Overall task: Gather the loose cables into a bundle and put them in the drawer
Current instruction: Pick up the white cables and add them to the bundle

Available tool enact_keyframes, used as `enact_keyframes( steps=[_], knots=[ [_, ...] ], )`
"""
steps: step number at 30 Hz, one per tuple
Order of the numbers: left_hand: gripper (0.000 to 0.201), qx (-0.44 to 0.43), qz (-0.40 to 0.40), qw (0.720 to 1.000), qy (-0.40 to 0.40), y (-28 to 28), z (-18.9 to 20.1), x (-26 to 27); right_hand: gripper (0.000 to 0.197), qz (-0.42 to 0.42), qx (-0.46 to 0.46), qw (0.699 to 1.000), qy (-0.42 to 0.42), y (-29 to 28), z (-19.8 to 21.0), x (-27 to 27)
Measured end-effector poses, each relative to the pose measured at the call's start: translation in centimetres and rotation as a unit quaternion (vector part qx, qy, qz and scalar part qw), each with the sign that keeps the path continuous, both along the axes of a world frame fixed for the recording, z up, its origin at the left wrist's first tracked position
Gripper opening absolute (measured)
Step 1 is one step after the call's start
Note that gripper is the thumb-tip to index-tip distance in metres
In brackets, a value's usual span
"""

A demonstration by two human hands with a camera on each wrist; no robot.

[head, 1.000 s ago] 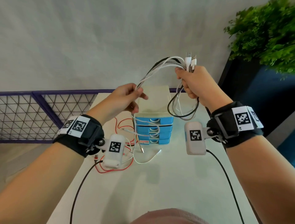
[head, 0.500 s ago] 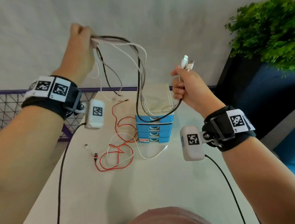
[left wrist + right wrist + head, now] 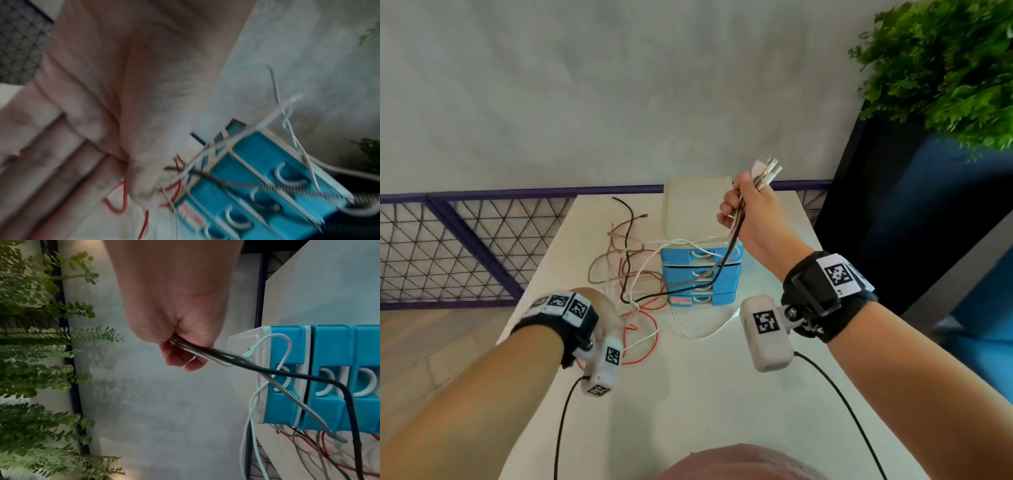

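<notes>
My right hand [image 3: 748, 205] [image 3: 180, 353] is raised over the blue drawer unit [image 3: 700, 274] [image 3: 329, 378] and grips the plug ends of several cables [image 3: 722, 260] [image 3: 226, 356], with the plugs sticking up past the fist. A braided, a black and white cables run from it down across the shut drawer fronts to my left hand [image 3: 606, 308] [image 3: 144, 162]. That hand is low at the table, its fingers curled where the cables [image 3: 267, 188] meet; the left wrist view is blurred. A red wire [image 3: 650, 342] lies looped by it.
The white table [image 3: 705, 394] has a loose white cable [image 3: 698, 334] in front of the drawer unit. A purple mesh fence [image 3: 448, 246] runs behind and to the left. A green plant [image 3: 945, 68] on a dark stand is at the right.
My left hand has dropped from high on the left down to the table beside the cable pile, taking the cables down. The right hand keeps its grip on the plug ends.
</notes>
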State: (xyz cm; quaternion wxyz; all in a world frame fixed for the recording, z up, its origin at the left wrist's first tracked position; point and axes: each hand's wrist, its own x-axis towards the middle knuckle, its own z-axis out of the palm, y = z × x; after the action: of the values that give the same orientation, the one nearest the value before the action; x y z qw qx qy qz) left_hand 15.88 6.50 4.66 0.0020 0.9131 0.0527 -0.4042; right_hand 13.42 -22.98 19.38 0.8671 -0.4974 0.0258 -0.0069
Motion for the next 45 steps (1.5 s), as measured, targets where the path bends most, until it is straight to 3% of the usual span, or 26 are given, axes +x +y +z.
enact_keyframes(
  steps=[3, 5, 6, 8, 11, 14, 17, 22, 26, 29, 32, 34, 36, 38, 39, 41, 45],
  knots=[
    [0.044, -0.162, 0.03, 0.974, 0.157, -4.0, -0.3, -2.6, 0.033, -0.007, 0.035, 0.999, -0.022, 0.0, 0.6, 0.2],
    [0.023, -0.243, -0.016, 0.962, 0.126, -7.2, -0.6, -3.6, 0.032, -0.005, 0.051, 0.998, -0.03, 0.0, 1.1, 0.2],
    [0.023, -0.26, -0.065, 0.96, 0.082, -8.3, -0.9, -3.9, 0.032, -0.003, 0.055, 0.998, -0.031, 0.0, 1.2, 0.1],
    [0.027, -0.238, -0.167, 0.957, -0.006, -9.9, -1.8, -3.9, 0.033, 0.001, 0.059, 0.998, -0.032, 0.1, 1.5, 0.1],
    [0.029, -0.131, -0.289, 0.947, -0.045, -10.9, -2.7, -3.8, 0.033, 0.008, 0.048, 0.998, -0.031, -0.1, 1.7, 0.1],
    [0.054, 0.005, -0.332, 0.94, -0.081, -11.6, -3.7, -3.8, 0.032, 0.015, 0.022, 0.999, -0.028, -0.4, 1.8, -0.1],
    [0.047, 0.027, -0.347, 0.932, -0.101, -12.1, -4.1, -4.3, 0.029, 0.018, -0.015, 0.999, -0.026, -0.9, 1.5, -0.4],
    [0.018, -0.146, -0.322, 0.927, -0.124, -12.1, -2.0, -4.7, 0.027, 0.016, -0.137, 0.99, -0.017, -1.5, 0.1, -0.2],
    [0.033, -0.332, -0.229, 0.901, -0.158, -13.4, 1.9, -6.8, 0.031, -0.014, -0.198, 0.98, -0.005, -1.9, -0.7, 0.3],
    [0.019, -0.391, -0.223, 0.88, -0.153, -13.2, 5.2, -8.0, 0.035, -0.011, -0.2, 0.98, 0.018, -2.4, -1.1, 0.7],
    [0.031, -0.471, -0.126, 0.857, -0.167, -12.2, 8.4, -8.0, 0.036, 0.01, -0.18, 0.983, 0.037, -3.2, -1.5, 0.5],
    [0.032, -0.549, -0.013, 0.805, -0.223, -11.3, 10.6, -7.6, 0.035, 0.006, -0.154, 0.987, 0.053, -3.5, -1.7, 0.1],
    [0.03, -0.61, 0.095, 0.729, -0.294, -10.6, 12.5, -7.2, 0.036, -0.004, -0.127, 0.989, 0.081, -3.6, -2.1, -0.5],
    [0.027, -0.632, 0.136, 0.678, -0.351, -10.4, 14.1, -6.9, 0.038, 0.016, -0.094, 0.99, 0.109, -3.3, -2.4, -1.1],
    [0.025, -0.633, 0.137, 0.668, -0.366, -10.6, 14.6, -6.8, 0.038, 0.042, -0.075, 0.99, 0.115, -2.9, -2.5, -1.3],
    [0.022, -0.621, 0.119, 0.68, -0.372, -11.3, 14.8, -6.6, 0.039, 0.097, -0.05, 0.988, 0.109, -1.9, -2.3, -1.8],
    [0.022, -0.572, 0.031, 0.744, -0.344, -13.3, 12.9, -6.5, 0.039, 0.144, 0.018, 0.987, 0.071, 0.3, -1.2, -1.9]
  ],
)
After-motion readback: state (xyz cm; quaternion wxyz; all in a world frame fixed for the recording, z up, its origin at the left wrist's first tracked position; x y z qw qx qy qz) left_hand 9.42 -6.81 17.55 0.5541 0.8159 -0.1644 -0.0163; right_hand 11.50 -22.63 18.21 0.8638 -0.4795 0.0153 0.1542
